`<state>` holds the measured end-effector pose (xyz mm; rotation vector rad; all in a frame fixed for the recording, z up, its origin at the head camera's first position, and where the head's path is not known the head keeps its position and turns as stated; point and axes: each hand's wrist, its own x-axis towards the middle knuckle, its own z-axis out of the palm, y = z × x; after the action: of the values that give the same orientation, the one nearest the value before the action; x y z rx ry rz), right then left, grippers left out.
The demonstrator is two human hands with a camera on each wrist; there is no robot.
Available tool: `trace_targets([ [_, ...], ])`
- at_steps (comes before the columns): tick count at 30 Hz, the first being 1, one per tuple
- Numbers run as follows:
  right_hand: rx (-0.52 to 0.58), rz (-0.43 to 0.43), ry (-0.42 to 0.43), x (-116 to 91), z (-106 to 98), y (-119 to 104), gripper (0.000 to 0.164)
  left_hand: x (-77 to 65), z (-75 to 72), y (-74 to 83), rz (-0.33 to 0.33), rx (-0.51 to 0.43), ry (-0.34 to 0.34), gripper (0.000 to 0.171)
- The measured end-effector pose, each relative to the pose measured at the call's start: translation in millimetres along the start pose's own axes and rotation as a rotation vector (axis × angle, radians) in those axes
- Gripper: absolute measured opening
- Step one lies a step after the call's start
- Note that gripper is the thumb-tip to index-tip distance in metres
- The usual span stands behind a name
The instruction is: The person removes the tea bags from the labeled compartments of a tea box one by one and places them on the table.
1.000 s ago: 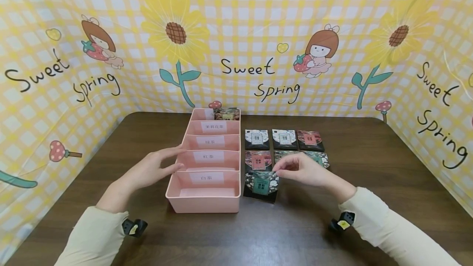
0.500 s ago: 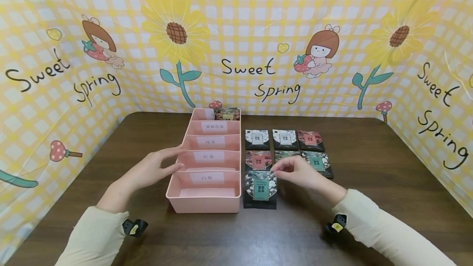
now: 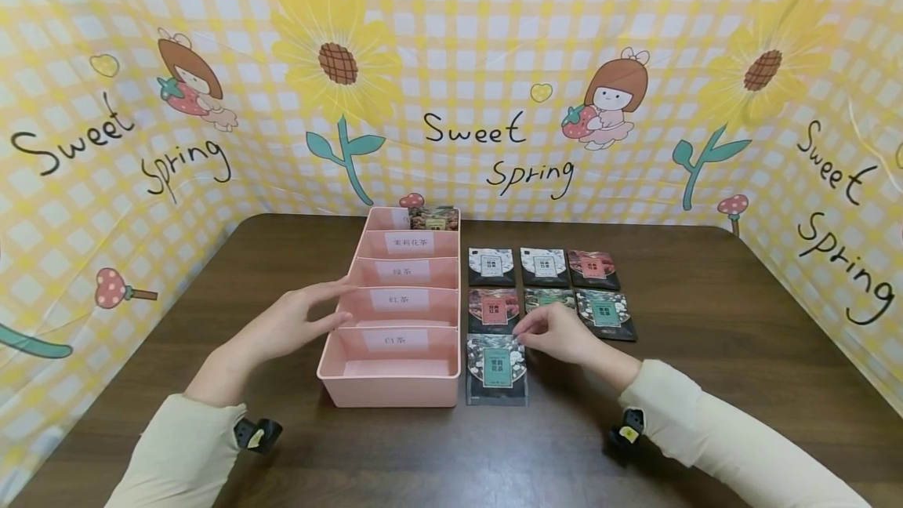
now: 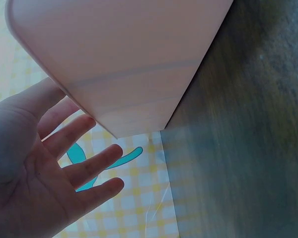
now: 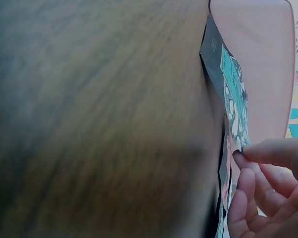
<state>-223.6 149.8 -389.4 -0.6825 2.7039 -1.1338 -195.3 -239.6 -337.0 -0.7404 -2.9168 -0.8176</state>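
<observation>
My right hand point(image 3: 557, 333) pinches the upper right corner of a black tea sachet point(image 3: 497, 367) with a green label and white flowers. In the right wrist view, thumb and fingertip meet at the end of the sachet point(image 5: 234, 99), which stands tilted over the table beside the pink box. The pink divided box point(image 3: 386, 392) has a white paper label in each compartment. At its left rim is my left hand point(image 3: 289, 322), thumb and fingertips touching the edge. The left wrist view shows the other fingers of that hand point(image 4: 44, 183) extended loosely beside the box wall.
Right of the box lie two white-patterned sachets point(image 3: 491, 266), two red-labelled ones point(image 3: 494, 309), and two green-labelled ones point(image 3: 605, 313), one partly behind my right hand. Another sachet point(image 3: 433, 219) stands in the box's rearmost compartment. A yellow checked cloth point(image 3: 466, 61) surrounds the brown table point(image 3: 212, 281).
My right hand has drawn the green-labelled sachet a little toward me, and its face now shows more fully. My left hand stays at the box rim.
</observation>
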Motion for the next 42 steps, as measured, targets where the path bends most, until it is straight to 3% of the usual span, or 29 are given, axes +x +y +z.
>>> trace_targets([
  [18, -0.054, 0.107, 0.006, 1, 1, -8, 0.008, 0.5, -0.4, 0.5, 0.002, -0.008, 0.000, 0.046],
  [31, -0.085, 0.036, 0.054, 6, -10, -9, 0.010, 0.4, -0.6, 0.0, -0.019, -0.019, -0.012, 0.047],
  [42, 0.050, 0.020, 0.028, 13, -35, -30, 0.017, 1.4, 0.2, -0.6, -0.020, -0.018, -0.017, 0.048],
])
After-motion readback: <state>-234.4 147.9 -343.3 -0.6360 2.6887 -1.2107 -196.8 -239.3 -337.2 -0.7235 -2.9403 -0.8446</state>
